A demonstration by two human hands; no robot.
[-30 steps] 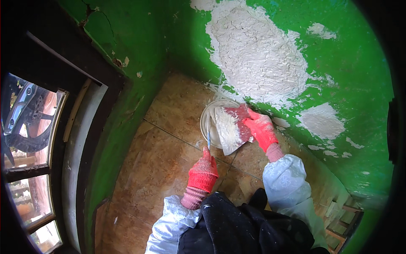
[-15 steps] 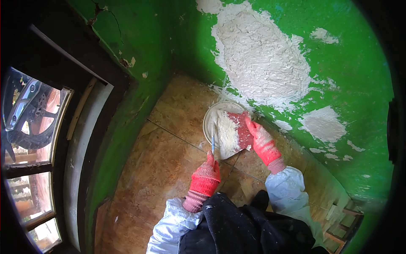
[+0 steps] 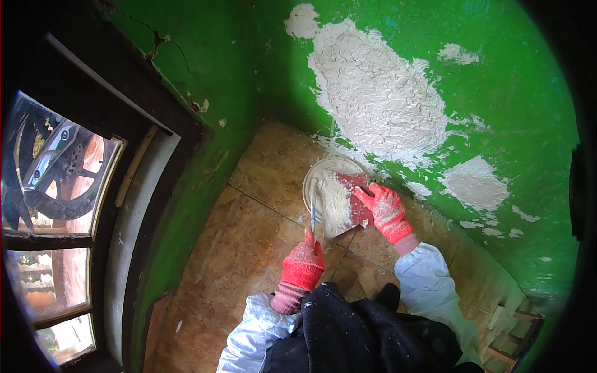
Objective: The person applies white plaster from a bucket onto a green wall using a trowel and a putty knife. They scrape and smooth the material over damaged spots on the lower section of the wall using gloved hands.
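My left hand [image 3: 303,264], in a red knitted work glove smeared with white, is closed round a thin light-blue tool [image 3: 313,217], seen nearly edge-on; its kind is unclear. The tool's far end lies over a round white bucket [image 3: 308,181] on the floor. My right hand [image 3: 388,214], gloved likewise, grips the right edge of a flat red plastering spreader [image 3: 361,198]. Wet white plaster [image 3: 336,200] coats the spreader's left part. The spreader sits over the bucket's mouth and hides part of its inside, where more plaster shows.
A green wall [image 3: 522,130] rises ahead and right, with a large rough plaster patch [image 3: 379,99] and smaller ones. Brown tiles [image 3: 230,248] cover the floor. At left is a dark-framed glass door [image 3: 46,242] with a wheel behind it. A wooden object [image 3: 519,336] stands lower right.
The view has shifted slightly, so wall, door and bucket sit a little differently in the picture. Both hands keep their grips, and the spreader stays over the bucket.
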